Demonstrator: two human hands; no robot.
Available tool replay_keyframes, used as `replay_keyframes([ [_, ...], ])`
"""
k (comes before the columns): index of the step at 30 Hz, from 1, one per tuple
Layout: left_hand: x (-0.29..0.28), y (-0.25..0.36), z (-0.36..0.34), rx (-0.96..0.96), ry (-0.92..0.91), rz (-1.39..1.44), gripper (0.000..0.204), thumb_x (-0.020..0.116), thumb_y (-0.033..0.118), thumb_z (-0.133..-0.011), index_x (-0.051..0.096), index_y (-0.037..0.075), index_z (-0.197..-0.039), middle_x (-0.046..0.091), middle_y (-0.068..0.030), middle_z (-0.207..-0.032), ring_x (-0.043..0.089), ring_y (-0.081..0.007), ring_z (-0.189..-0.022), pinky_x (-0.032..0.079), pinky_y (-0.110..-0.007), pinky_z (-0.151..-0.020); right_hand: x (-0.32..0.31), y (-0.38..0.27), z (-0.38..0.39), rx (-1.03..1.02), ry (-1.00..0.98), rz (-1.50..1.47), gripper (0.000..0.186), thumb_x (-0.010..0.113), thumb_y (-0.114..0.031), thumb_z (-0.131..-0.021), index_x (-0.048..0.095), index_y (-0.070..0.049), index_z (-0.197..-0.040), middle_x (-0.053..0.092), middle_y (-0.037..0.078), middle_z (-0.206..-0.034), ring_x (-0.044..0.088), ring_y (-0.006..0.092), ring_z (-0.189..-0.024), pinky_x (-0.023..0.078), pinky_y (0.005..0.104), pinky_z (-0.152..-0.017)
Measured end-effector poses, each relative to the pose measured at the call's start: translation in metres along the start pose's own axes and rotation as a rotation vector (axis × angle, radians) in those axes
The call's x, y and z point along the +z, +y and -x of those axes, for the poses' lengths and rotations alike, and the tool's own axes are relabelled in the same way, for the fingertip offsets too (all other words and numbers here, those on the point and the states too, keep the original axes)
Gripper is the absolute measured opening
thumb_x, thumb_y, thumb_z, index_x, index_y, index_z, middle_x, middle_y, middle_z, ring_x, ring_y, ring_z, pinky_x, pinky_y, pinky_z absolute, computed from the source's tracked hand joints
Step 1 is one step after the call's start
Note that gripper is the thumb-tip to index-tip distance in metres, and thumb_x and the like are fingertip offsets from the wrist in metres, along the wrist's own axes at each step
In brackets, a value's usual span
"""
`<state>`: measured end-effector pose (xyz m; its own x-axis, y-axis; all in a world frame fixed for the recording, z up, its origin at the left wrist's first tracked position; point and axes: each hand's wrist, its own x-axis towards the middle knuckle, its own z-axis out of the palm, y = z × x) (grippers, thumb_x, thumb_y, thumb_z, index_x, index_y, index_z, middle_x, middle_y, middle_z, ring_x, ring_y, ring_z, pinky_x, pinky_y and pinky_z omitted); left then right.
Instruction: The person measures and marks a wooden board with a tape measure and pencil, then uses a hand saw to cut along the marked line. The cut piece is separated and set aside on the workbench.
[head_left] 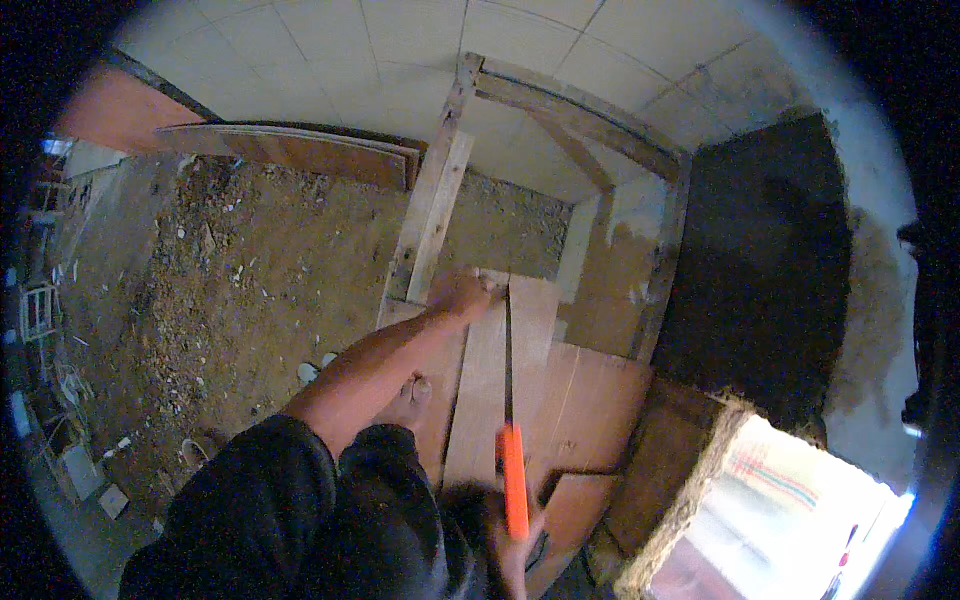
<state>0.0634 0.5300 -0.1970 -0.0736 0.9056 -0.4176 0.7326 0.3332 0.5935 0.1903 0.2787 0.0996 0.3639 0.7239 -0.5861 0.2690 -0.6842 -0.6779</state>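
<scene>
A pale wooden board (pixel 490 370) lies lengthwise in front of me, on a wider reddish-brown sheet (pixel 600 390). My left hand (pixel 478 296) grips the far end of the board, its fingers close to the saw's tip. A handsaw (pixel 513 480) with an orange handle is seen almost edge-on, its thin dark blade running along the board. My right hand (pixel 512 545) is closed round the handle near the lower edge, partly dark and blurred. Left of the board, my bare foot (pixel 408 402) rests on the wooden surface.
A wooden frame (pixel 440 200) of rough beams stands beyond the board, against a block wall (pixel 330 50). Stacked sheets (pixel 300 150) lean at the back left. Stony dirt ground (pixel 250 260) spreads on the left. A bright opening (pixel 770 510) is at the lower right.
</scene>
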Motion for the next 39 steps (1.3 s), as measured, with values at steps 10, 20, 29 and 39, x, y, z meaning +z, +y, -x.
replay_keyframes([
  [10, -0.034, 0.017, 0.006, -0.104, -0.076, -0.130, 0.049, 0.054, 0.052, -0.096, 0.072, 0.010, -0.114, 0.070, -0.0196, -0.114, 0.067, -0.0382, -0.106, 0.051, -0.052, -0.091, 0.019, 0.037, -0.041, -0.137, -0.022, -0.102, 0.045, 0.070, -0.008, -0.081, 0.062, 0.002, -0.125, 0.065, 0.003, -0.090, 0.061, 0.0124, -0.071, 0.051, 0.0292, -0.060],
  [20, -0.048, 0.027, 0.008, -0.031, -0.142, -0.151, 0.056, 0.058, 0.055, -0.091, 0.072, 0.002, -0.104, 0.071, -0.0249, -0.101, 0.068, -0.0413, -0.093, 0.054, -0.053, -0.079, 0.075, -0.016, -0.164, -0.252, -0.007, -0.029, 0.026, 0.061, -0.010, -0.079, 0.063, 0.000, -0.102, 0.055, 0.002, -0.071, 0.051, 0.0108, -0.061, 0.042, 0.0323, -0.053],
  [29, -0.026, 0.004, 0.003, -0.065, -0.116, -0.102, 0.060, 0.058, 0.055, -0.092, 0.068, -0.001, -0.111, 0.070, -0.0250, -0.106, 0.069, -0.0406, -0.097, 0.055, -0.053, -0.080, 0.010, 0.010, -0.017, 0.107, -0.057, 0.073, 0.058, 0.064, 0.004, -0.077, 0.059, 0.003, -0.135, 0.073, 0.010, -0.110, 0.068, 0.0162, -0.086, 0.054, 0.0273, -0.079],
  [39, -0.021, -0.001, -0.008, 0.064, -0.137, -0.103, 0.061, 0.059, 0.058, -0.088, 0.068, 0.003, -0.113, 0.070, -0.0221, -0.113, 0.068, -0.0385, -0.100, 0.056, -0.051, -0.081, 0.020, 0.046, -0.025, -0.312, 0.039, -0.116, 0.053, 0.067, -0.008, -0.079, 0.061, 0.000, -0.131, 0.071, 0.008, -0.093, 0.065, 0.0158, -0.073, 0.052, 0.0286, -0.065],
])
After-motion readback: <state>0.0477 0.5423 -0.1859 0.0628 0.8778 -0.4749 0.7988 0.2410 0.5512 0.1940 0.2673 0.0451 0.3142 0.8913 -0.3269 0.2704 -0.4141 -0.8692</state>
